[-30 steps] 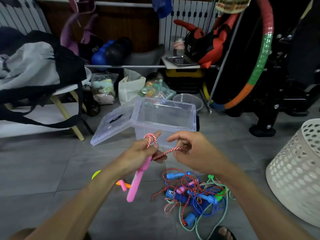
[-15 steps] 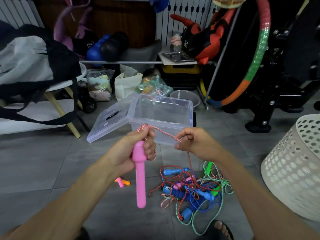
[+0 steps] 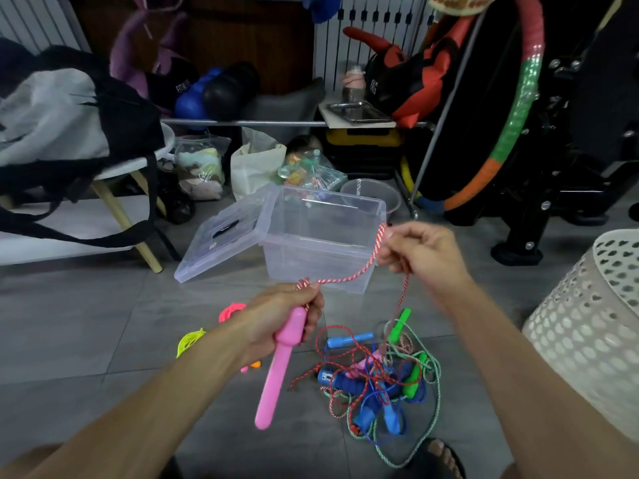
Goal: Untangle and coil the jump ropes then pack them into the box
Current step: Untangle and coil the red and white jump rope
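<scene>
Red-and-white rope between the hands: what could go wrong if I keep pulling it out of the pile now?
1. The red-and-white rope runs from the right hand down into the tangled pile; pulling harder may tighten knots or drag the whole pile.
2. The pink handle hangs loose below the left hand and could swing or slip.
3. Stretching the rope wider could catch the clear box.

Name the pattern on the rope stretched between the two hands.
Red and white twisted stripes on the rope; head view.

Tangled ropes [image 3: 377, 378] possibly four; basket [image 3: 587, 326] cut off right.
</scene>
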Tool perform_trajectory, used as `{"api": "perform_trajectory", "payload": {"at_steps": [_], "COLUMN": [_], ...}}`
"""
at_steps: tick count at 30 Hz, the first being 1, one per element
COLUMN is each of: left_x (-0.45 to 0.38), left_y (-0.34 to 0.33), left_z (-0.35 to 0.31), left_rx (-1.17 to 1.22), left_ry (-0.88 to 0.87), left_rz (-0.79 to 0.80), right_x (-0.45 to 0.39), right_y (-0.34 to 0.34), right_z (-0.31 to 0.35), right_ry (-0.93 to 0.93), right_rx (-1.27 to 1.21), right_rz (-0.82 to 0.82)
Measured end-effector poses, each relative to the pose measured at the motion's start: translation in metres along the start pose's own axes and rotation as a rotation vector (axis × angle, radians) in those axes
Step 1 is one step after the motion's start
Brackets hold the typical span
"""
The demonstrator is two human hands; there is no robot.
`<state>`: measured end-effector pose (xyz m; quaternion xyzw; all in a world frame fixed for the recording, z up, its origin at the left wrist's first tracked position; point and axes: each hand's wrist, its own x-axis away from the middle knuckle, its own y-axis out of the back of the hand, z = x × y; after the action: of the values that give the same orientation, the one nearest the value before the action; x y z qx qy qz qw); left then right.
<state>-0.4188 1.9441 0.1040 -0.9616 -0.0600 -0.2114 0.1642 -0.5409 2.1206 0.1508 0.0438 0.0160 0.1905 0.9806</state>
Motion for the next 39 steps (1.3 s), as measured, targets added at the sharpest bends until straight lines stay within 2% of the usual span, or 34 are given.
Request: {"api": "perform_trajectory", "payload": {"at_steps": [4, 9, 12, 14, 19, 22, 23, 24, 26, 27, 29, 31, 33, 36, 39], "left_x": [0.007, 0.017, 0.019, 0.019, 0.008, 0.0, -0.002, -0.004, -0.01, -0.011, -0.01, -0.007, -0.005, -0.001, 0.006], "left_y": [-0.001, 0.006, 0.009, 0.008, 0.012, 0.012, 0.013, 0.013, 0.019, 0.023, 0.026, 0.025, 0.024, 0.023, 0.015], "left_z": [-0.007, -0.022, -0.027, -0.027, -0.022, -0.019, -0.016, -0.013, -0.004, 0.001, 0.009, 0.013, 0.011, 0.001, -0.004], "left_rx": [0.148, 0.518, 0.578, 0.563, 0.515, 0.372, 0.24, 0.018, -0.577, -0.828, -1.101, -1.146, -1.055, -0.897, -0.709], "left_ry": [-0.031, -0.131, -0.173, -0.179, -0.241, -0.278, -0.304, -0.358, -0.465, -0.454, -0.362, -0.248, -0.164, -0.151, -0.178], "left_rz": [0.142, 0.324, 0.236, 0.149, 0.041, -0.061, -0.106, -0.156, -0.212, -0.198, -0.137, -0.086, -0.039, 0.087, 0.183], "right_x": [-0.005, -0.005, -0.004, 0.001, 0.021, 0.031, 0.033, 0.033, 0.032, 0.031, 0.029, 0.026, 0.023, 0.022, 0.021], "right_y": [-0.005, -0.013, -0.02, -0.026, -0.049, -0.059, -0.06, -0.061, -0.057, -0.054, -0.046, -0.035, -0.025, -0.016, -0.014], "right_z": [-0.019, -0.038, -0.044, -0.042, -0.02, -0.019, -0.02, -0.023, -0.027, -0.028, -0.028, -0.029, -0.028, -0.025, -0.026], "right_ry": [-0.026, -0.11, -0.188, -0.153, 0.019, 0.017, 0.017, 0.018, 0.011, 0.0, -0.016, -0.03, -0.027, -0.003, 0.034], "right_rx": [0.341, 0.759, 0.88, 0.907, 0.698, 0.546, 0.526, 0.526, 0.533, 0.532, 0.523, 0.547, 0.551, 0.471, 0.477], "right_rz": [0.002, 0.246, 0.418, 0.506, 0.652, 0.696, 0.701, 0.71, 0.717, 0.707, 0.647, 0.557, 0.481, 0.415, 0.421]}}
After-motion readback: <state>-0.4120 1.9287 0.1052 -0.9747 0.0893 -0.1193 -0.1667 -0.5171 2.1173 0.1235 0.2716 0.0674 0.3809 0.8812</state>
